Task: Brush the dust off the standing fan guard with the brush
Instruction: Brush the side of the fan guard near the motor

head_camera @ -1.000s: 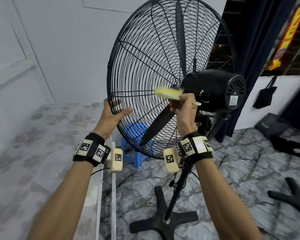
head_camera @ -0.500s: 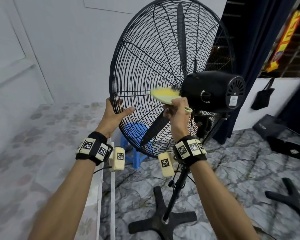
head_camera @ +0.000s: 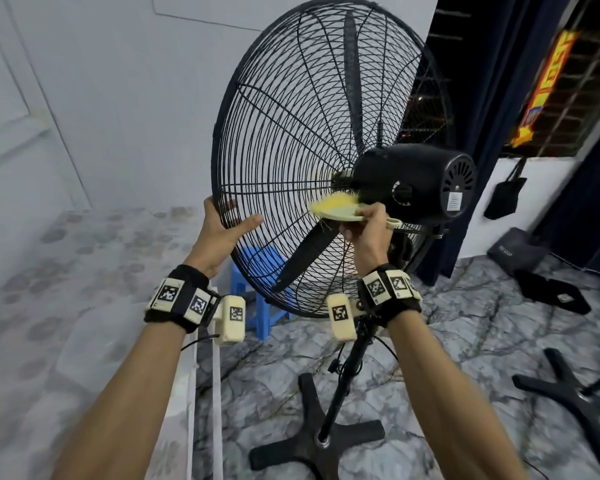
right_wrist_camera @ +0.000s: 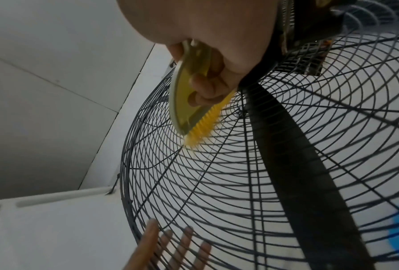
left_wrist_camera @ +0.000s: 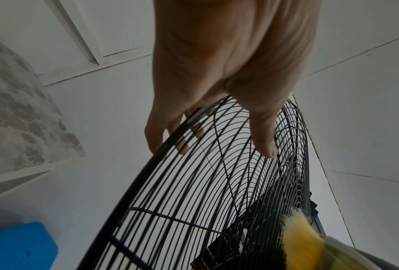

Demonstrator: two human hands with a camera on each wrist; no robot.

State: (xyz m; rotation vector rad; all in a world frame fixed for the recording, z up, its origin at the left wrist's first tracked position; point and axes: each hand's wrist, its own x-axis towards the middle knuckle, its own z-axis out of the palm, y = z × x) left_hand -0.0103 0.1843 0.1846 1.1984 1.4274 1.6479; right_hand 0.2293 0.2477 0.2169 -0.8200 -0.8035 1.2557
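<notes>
A tall standing fan with a black wire guard (head_camera: 291, 140) faces the white wall, its black motor housing (head_camera: 413, 181) towards me. My right hand (head_camera: 368, 230) grips a pale brush with yellow bristles (head_camera: 333, 209); the bristles lie against the rear guard wires just left of the motor. In the right wrist view the brush (right_wrist_camera: 194, 95) presses its bristles on the guard (right_wrist_camera: 240, 173). My left hand (head_camera: 222, 226) holds the guard's left rim, straight fingers on the far side and thumb on the near wires. The left wrist view shows that hand (left_wrist_camera: 217, 91) clasping the rim (left_wrist_camera: 170, 146).
The fan's pole rises from a black cross base (head_camera: 312, 448) on the marble-patterned floor. A blue plastic stool (head_camera: 253, 271) stands behind the guard by the wall. A second cross base (head_camera: 575, 393) and dark bags (head_camera: 520, 251) lie at the right, near a dark curtain.
The brush has moved down and to the right along the guard wires, ending close to the motor housing. My left hand has stayed on the rim.
</notes>
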